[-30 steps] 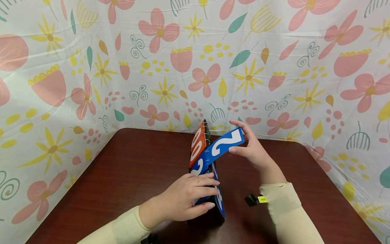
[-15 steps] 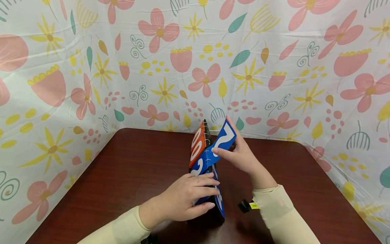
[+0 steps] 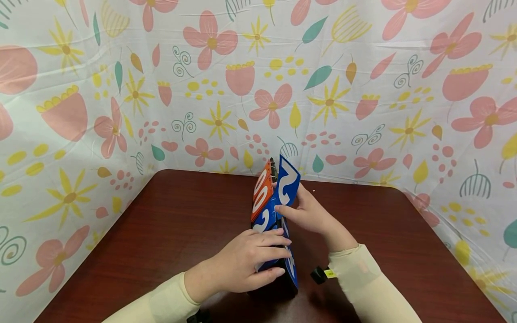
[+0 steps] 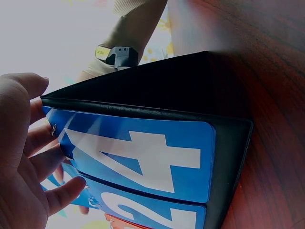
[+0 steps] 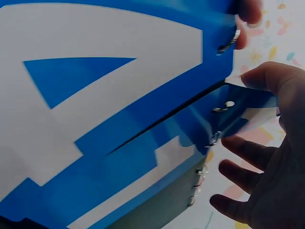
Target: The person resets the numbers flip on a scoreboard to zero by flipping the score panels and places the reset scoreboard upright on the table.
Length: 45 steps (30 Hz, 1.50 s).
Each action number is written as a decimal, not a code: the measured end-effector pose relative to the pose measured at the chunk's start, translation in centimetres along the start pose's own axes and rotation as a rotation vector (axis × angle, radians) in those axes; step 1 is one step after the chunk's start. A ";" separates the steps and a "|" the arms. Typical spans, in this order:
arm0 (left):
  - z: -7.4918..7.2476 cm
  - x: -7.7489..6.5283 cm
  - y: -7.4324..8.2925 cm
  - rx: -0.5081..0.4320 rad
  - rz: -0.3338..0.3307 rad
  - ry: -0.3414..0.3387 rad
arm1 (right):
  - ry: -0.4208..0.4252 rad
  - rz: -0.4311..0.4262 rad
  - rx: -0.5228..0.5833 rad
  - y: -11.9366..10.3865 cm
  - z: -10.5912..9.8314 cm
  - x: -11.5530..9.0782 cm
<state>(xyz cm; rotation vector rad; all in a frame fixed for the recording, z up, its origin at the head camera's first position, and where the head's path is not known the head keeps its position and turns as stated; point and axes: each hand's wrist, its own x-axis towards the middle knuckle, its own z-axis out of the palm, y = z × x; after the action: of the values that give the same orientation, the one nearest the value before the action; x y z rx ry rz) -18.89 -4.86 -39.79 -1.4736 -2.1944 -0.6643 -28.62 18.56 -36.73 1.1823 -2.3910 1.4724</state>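
Observation:
A black tent-shaped flip scoreboard (image 3: 272,287) stands on the table, with ring-bound number cards over its ridge. My left hand (image 3: 242,258) rests across the near end of the ridge, its fingers draped over the top. Farther along, my right hand (image 3: 313,220) holds a raised blue number card (image 3: 287,181) marked 2, thumb in front and fingers behind. Orange cards (image 3: 261,193) reading 00 lie beyond it. In the left wrist view a blue 4 card (image 4: 143,152) hangs flat on the side panel. Metal rings (image 5: 200,176) show along the ridge in the right wrist view.
The dark red-brown table (image 3: 194,215) extends around the scoreboard. Behind and beside it hangs a flower-patterned cloth (image 3: 258,89). A black wrist device with a yellow tag (image 3: 323,273) sits at the right sleeve.
My right hand has moved left toward the ridge, swinging the blue 2 card from a right-leaning slant to nearly upright. The left hand and scoreboard have stayed in place.

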 end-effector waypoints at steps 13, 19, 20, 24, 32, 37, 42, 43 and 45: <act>0.0 0.2 -0.3 0.088 0.088 0.031 | -0.055 -0.062 -0.077 1.0 0.8 0.7; 0.1 0.2 -0.3 0.090 0.089 0.027 | -0.021 -0.022 -0.138 0.8 0.7 0.5; 0.1 0.2 -0.3 0.089 0.088 0.027 | -0.018 -0.017 -0.147 0.7 0.7 0.5; 0.0 0.3 -0.3 0.076 0.079 0.024 | -0.023 -0.014 -0.175 0.5 0.5 0.4; 0.0 0.2 -0.1 0.034 0.035 0.011 | -0.065 -0.011 -0.159 0.5 0.2 0.5; 0.0 0.1 -0.2 0.066 0.064 0.016 | -0.071 -0.019 -0.150 0.3 0.4 0.4; 0.0 0.2 -0.2 0.093 0.097 0.028 | -0.080 -0.043 -0.234 0.3 1.0 0.4; 0.0 0.2 -0.2 0.095 0.097 0.028 | -0.079 -0.044 -0.254 0.3 1.1 0.3; 0.0 0.2 -0.2 0.094 0.093 0.026 | -0.072 -0.042 -0.286 0.4 1.2 0.3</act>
<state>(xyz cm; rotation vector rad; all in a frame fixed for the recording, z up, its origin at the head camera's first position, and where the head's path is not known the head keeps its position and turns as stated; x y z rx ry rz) -19.09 -4.77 -39.74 -1.4996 -2.0943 -0.5388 -28.73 17.53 -37.56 1.2247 -2.4991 1.0459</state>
